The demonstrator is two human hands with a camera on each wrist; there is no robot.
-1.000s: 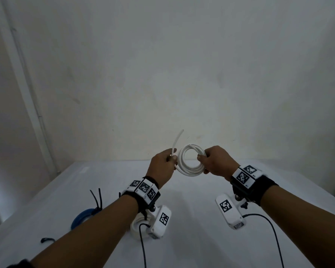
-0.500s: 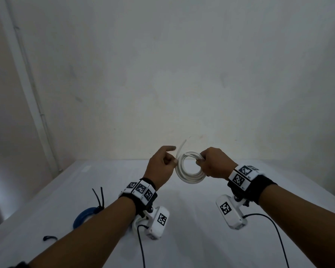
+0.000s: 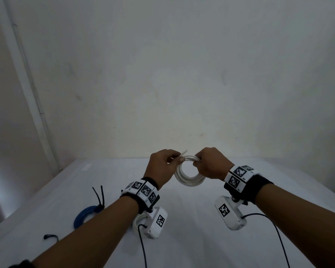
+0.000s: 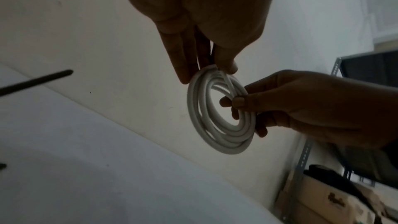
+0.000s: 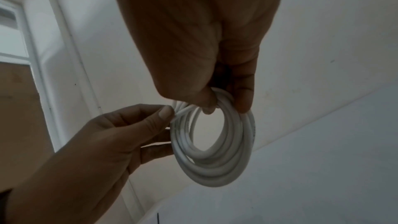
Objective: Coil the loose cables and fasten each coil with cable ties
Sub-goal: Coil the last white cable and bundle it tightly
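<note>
Fingers of right hand and left hand pinch smooth round white cable coil.

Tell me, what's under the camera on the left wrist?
A white coil lies on the table there, mostly covered by the wrist camera and forearm. Whether a tie fastens it cannot be seen.

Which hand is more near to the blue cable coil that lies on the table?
Left. The left hand is up at the white cable coil, above and right of the blue cable coil; the right hand is farther right still.
</note>
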